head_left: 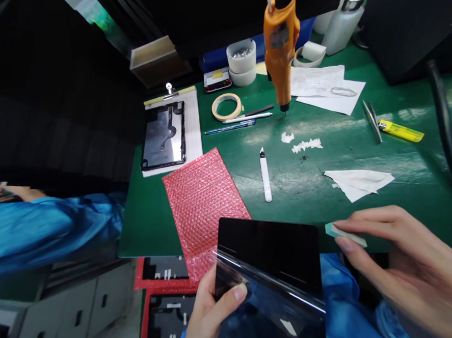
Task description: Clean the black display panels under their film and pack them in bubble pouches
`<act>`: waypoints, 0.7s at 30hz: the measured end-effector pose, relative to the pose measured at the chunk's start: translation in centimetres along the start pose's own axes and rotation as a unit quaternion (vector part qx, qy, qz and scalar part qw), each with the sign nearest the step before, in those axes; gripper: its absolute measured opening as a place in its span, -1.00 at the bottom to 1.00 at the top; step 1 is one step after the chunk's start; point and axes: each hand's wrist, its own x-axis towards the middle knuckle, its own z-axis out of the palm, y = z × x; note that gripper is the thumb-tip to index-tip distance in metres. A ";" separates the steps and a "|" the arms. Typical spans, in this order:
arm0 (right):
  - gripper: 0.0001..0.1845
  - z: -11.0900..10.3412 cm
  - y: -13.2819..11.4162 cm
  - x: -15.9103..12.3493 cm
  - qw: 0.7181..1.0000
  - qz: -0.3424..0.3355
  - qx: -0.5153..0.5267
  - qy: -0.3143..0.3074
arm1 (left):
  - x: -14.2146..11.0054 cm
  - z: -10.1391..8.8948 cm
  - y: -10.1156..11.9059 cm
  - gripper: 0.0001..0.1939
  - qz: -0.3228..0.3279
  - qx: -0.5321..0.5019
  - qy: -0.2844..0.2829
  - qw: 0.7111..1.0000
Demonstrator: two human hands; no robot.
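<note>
My left hand (215,307) grips the left edge of a dark glossy screen panel (269,248), its thumb on the front face. The panel is tilted and reflects a bright streak; its lower part runs out of view. Right of the panel, my right hand (400,260) pinches a small white block with a pale green end (345,233) between thumb and fingers, apart from the panel. A pink bubble-wrap bag (205,201) lies on the green table just behind the left hand. Beyond the panel rests a white craft knife (265,177).
An orange electric screwdriver (281,48) hangs over the table. Folded white cloth (359,181), tweezers (372,122) and a yellow cutter (402,130) lie at right. At left are a clipboard holding a device part (164,134) and a person's blue sleeve (53,225). Tape (216,108) and pens lie behind.
</note>
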 end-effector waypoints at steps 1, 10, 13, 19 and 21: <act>-0.77 0.1 0.1 0.1 1.000 0.001 -0.001 -0.001 | -0.1 0.1 0.1 -0.44 0.000 -0.003 0.005 1.000; -0.67 1.5 1.4 -0.1 1.000 0.020 0.018 0.005 | -0.7 0.1 0.2 -0.45 0.016 -0.005 0.023 1.000; -0.66 1.9 1.5 -0.1 1.000 0.016 0.020 -0.004 | -0.8 -0.1 0.2 -0.44 0.015 -0.004 0.025 1.000; -0.67 1.9 1.3 -0.1 1.000 0.012 0.020 -0.018 | -0.9 0.1 0.5 -0.46 0.015 -0.014 0.049 0.999; -0.67 1.7 1.2 -0.1 1.000 0.012 0.018 -0.020 | -0.9 0.1 0.6 -0.46 0.017 -0.012 0.051 0.998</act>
